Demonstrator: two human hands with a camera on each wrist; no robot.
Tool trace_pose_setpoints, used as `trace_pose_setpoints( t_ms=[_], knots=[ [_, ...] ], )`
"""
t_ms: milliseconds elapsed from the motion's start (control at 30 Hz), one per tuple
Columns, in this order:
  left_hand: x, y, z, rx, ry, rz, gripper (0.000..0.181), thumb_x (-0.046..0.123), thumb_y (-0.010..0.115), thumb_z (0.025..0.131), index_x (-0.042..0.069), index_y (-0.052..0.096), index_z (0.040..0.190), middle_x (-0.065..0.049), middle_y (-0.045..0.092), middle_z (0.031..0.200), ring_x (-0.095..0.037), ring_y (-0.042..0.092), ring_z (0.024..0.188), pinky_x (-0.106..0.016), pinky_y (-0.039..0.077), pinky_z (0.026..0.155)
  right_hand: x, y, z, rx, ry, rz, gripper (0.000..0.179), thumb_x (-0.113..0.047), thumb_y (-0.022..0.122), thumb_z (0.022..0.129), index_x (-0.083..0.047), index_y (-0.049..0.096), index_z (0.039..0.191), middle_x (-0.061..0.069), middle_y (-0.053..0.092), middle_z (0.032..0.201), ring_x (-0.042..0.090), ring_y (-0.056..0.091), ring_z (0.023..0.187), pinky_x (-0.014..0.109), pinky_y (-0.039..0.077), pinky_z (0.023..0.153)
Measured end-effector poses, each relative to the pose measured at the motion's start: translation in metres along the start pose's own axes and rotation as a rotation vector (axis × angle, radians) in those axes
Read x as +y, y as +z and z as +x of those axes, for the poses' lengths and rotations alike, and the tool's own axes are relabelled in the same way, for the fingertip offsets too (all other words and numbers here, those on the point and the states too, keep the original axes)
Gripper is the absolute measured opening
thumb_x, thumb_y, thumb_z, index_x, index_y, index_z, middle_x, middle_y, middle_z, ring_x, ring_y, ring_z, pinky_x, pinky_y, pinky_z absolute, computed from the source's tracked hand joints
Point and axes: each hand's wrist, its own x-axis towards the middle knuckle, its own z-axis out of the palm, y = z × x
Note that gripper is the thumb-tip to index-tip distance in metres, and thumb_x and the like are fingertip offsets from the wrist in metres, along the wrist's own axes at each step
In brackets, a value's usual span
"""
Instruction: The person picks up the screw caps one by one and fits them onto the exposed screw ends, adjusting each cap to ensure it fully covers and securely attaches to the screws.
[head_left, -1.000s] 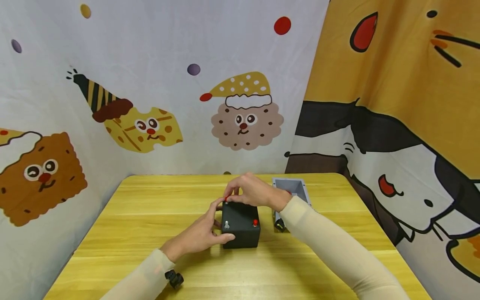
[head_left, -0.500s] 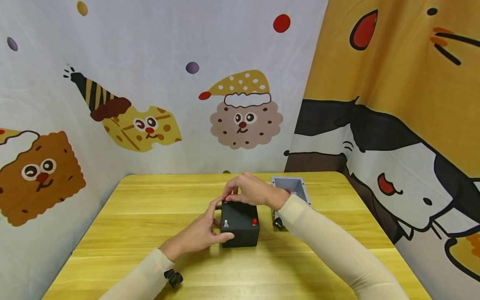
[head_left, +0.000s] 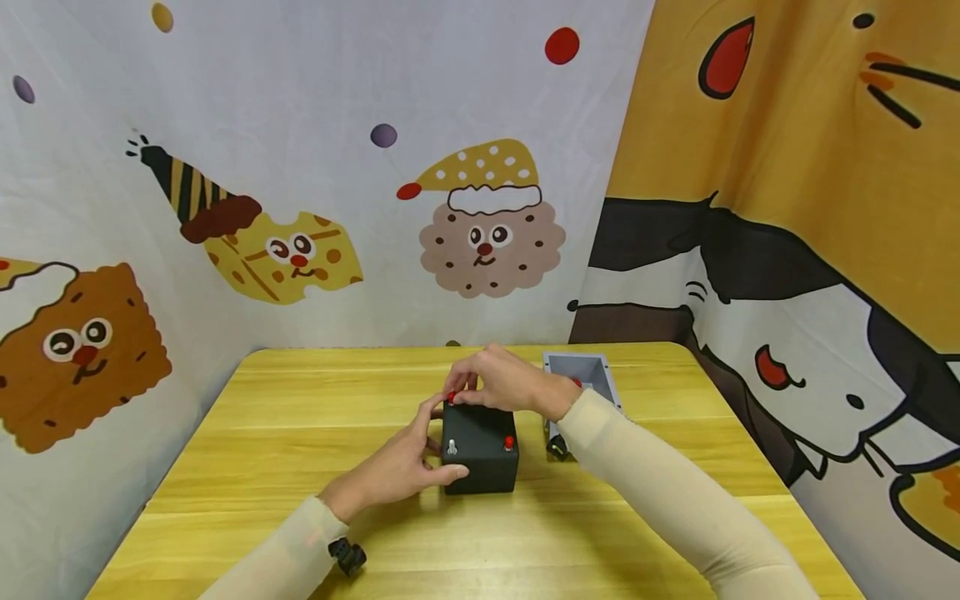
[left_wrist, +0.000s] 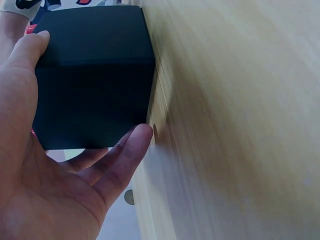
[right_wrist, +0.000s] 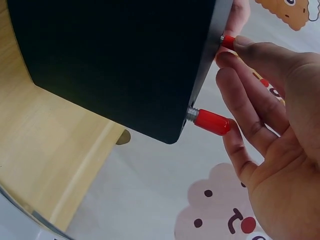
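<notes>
The right hand pinches a red-capped toggle at the far left corner of the top face of the black box; in the right wrist view the fingertips close around its red cap, and a second red toggle stands free just below them, not touched. The left hand grips the box from its 9 o'clock side: the thumb lies along the near face and the fingers curl around the left wall, so the box is held steady on the table.

The box sits near the middle of the wooden table. On its top face, the head view shows a small silver toggle at the near left and the red toggle at the near right. Which way each switch is thrown cannot be told from these pictures.

As a judgement, the work is in its middle part: the box is already braced and one switch is in the fingers, but its flip is not shown as finished, and the silver one and the free red one are not in hand.

At about 2 o'clock from the box, just beside it, stands an open grey box, partly hidden behind the right forearm. A small black piece lies at its near end
</notes>
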Motion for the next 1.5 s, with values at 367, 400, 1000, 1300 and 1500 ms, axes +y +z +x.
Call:
trace_pose_setpoints(
  t_ms=[367,400,1000,1300,1500],
  knots=[
    [0.0,0.0,-0.001,-0.001,0.027,-0.001,0.114,0.05,0.088,0.106,0.034,0.007,0.185,-0.023,0.045,0.179,-0.019,0.083,0.119,-0.032,0.066,0.093,-0.002,-0.005,-0.006,0.029,-0.031,-0.013,0.016,-0.012,0.085,0.109,-0.012,0.087,0.125,0.007,0.088,0.125,0.017,0.084,0.102,0.028,0.067,0.091],
    [0.001,0.0,-0.001,-0.001,0.027,0.0,0.114,0.05,0.088,0.106,0.034,0.007,0.185,-0.023,0.045,0.179,-0.019,0.083,0.119,-0.032,0.066,0.093,-0.002,-0.005,-0.007,0.033,-0.032,-0.016,0.017,-0.012,0.085,0.108,-0.012,0.086,0.125,0.007,0.087,0.125,0.018,0.084,0.103,0.029,0.068,0.092],
    [0.002,0.0,-0.001,-0.008,0.014,-0.002,0.114,0.05,0.088,0.106,0.032,0.008,0.185,-0.021,0.045,0.18,-0.019,0.083,0.118,-0.032,0.065,0.092,0.007,-0.008,-0.03,0.126,-0.003,-0.035,0.018,-0.017,0.086,0.109,-0.015,0.086,0.127,0.003,0.083,0.125,0.029,0.082,0.112,0.04,0.068,0.098],
    [0.003,0.0,-0.001,-0.007,0.01,0.001,0.112,0.051,0.088,0.106,0.04,0.008,0.184,-0.02,0.044,0.18,-0.019,0.082,0.12,-0.031,0.065,0.091,0.016,-0.008,-0.045,0.147,0.08,-0.001,0.016,-0.02,0.084,0.111,-0.02,0.086,0.127,-0.002,0.082,0.125,0.016,0.08,0.102,0.033,0.066,0.092],
    [0.002,0.0,0.0,-0.001,-0.015,0.003,0.113,0.051,0.089,0.104,0.044,0.008,0.183,-0.016,0.044,0.181,-0.017,0.082,0.119,-0.03,0.064,0.091,0.023,-0.009,-0.056,0.191,0.095,-0.008,0.016,-0.017,0.084,0.11,-0.019,0.087,0.126,0.001,0.083,0.124,0.021,0.081,0.107,0.034,0.065,0.089]
  ],
)
